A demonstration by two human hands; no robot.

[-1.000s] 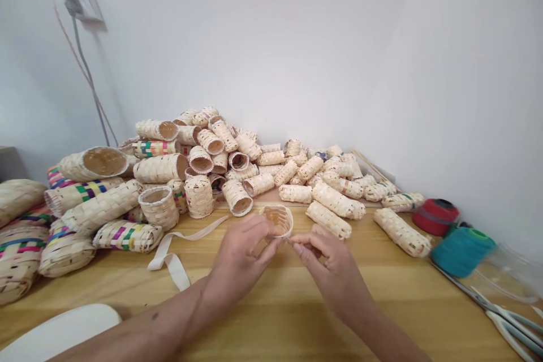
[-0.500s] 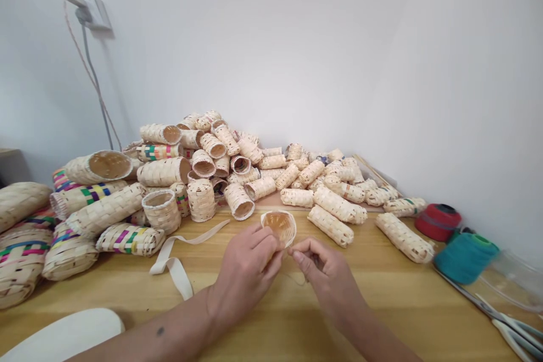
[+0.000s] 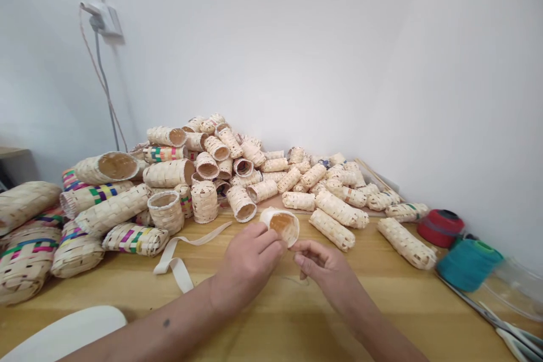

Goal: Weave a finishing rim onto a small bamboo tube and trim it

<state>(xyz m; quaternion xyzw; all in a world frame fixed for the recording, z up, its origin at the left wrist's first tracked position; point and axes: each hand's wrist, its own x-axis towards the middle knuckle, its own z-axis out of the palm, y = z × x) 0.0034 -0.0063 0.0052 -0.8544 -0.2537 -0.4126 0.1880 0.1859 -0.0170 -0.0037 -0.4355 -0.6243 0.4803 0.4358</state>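
Observation:
My left hand [image 3: 250, 263] is closed around the side of a small woven basket [image 3: 285, 227], whose open mouth and white rim face up and towards me. Close to the basket's lower right edge, my right hand [image 3: 320, 266] has its thumb and forefinger pinched together. Whatever sits between those fingertips is too small to make out. A thin thread [image 3: 299, 281] trails over the table beneath the hands. To the left of my left hand lies a curled flat cream ribbon [image 3: 180, 274].
Woven baskets [image 3: 169, 172] are piled against the wall at left, with closed woven tubes [image 3: 341, 207] towards the right. Red [image 3: 441, 227] and teal [image 3: 469, 263] thread spools stand near scissors [image 3: 509, 328]. A white rounded object [image 3: 80, 334] lies at front left.
The basket's mouth has turned a little and more of its outer side shows. My right fingertips have come slightly away from the rim. The whole view has shifted a little.

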